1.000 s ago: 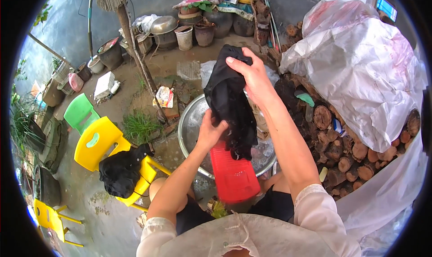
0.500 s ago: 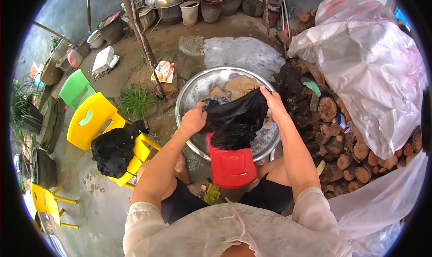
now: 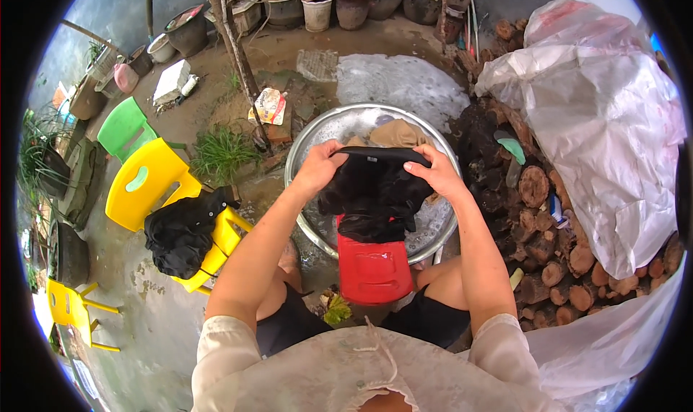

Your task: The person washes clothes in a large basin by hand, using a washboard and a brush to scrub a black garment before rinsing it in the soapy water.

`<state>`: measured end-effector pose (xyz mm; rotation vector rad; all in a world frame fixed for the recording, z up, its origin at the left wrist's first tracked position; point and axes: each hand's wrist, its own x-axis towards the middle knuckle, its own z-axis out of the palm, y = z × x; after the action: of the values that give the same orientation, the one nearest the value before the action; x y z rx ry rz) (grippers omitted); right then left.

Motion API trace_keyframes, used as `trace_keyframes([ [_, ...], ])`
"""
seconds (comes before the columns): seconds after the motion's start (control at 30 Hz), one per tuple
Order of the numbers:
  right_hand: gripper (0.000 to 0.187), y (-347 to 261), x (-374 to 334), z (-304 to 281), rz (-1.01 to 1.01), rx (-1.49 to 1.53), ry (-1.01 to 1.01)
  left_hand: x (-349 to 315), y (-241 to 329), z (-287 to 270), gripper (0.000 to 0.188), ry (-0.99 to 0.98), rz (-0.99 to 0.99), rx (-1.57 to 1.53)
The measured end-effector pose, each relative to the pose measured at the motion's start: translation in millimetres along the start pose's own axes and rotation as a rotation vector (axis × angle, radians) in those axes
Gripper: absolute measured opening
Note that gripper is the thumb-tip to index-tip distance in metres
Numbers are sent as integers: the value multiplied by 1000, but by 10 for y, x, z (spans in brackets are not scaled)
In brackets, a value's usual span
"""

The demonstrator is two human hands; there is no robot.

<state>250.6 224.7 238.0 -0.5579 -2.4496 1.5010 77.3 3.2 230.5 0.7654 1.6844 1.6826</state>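
A wet black garment (image 3: pixel 375 184) is stretched between my two hands, its straight top edge level and a small pale label near the middle of that edge. My left hand (image 3: pixel 322 168) is closed on the left end of the edge, my right hand (image 3: pixel 437 172) on the right end. The garment's lower part rests bunched on a red plastic washboard (image 3: pixel 374 271), which leans over the near rim of a large metal basin (image 3: pixel 297 208). Suds fill the basin, and a tan cloth (image 3: pixel 397 134) lies in it beyond my hands.
Left of me, a yellow chair (image 3: pixel 148 184) carries another black garment (image 3: pixel 180 231), with a green chair (image 3: pixel 128 132) behind. Stacked logs (image 3: pixel 534 187) and a plastic sheet (image 3: pixel 585 101) crowd the right. A thin tree trunk (image 3: pixel 242 65) rises past the basin; pots (image 3: pixel 317 11) line the wall.
Both hands have moved closer together along the garment's edge. That edge was slanted and bunched; now it is straight and level. The lower part still rests on the washboard.
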Motion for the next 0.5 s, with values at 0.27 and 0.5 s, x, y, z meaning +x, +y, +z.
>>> trace_keyframes([
  [0.27,29,-279,-154,31,14,354,-103,-61,12,-238,61,-208,-76,722],
  [0.5,33,-413,-167,-54,154,981,45,-146,-172,-386,23,-239,-102,650],
])
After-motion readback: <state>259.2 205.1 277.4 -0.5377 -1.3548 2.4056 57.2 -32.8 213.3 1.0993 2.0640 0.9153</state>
